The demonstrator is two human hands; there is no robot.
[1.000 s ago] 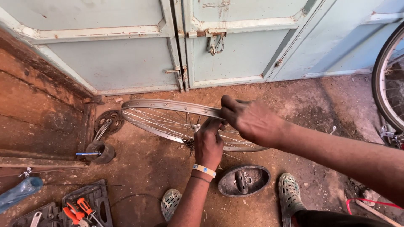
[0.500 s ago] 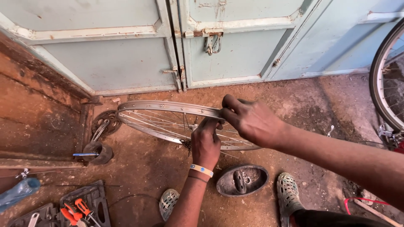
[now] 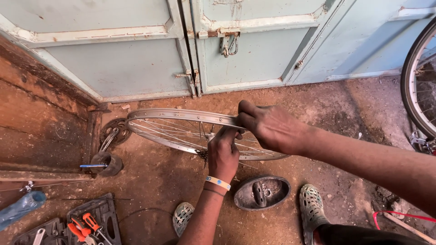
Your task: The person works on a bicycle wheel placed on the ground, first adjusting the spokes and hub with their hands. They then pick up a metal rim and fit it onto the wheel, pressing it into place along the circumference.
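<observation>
Both hands, left hand [image 3: 223,154] and right hand [image 3: 272,128], grip the bare spoked wheel rim [image 3: 172,115].

Both forearms are bare, with no sleeves in view. The left hand [image 3: 223,154] has a pale wristband [image 3: 218,182] with small blue markings, and a thin dark band just behind it. The right hand [image 3: 272,127] wears nothing. Each foot is in a perforated clog [image 3: 312,206]. Dark trousers [image 3: 359,235] show at the bottom edge.

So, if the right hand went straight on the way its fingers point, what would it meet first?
The right hand grips the bare silver spoked wheel rim, fingers pointing left along it. Going straight on, it would probably meet the dark toothed chainring by the rusty step; depth is unclear.
</observation>
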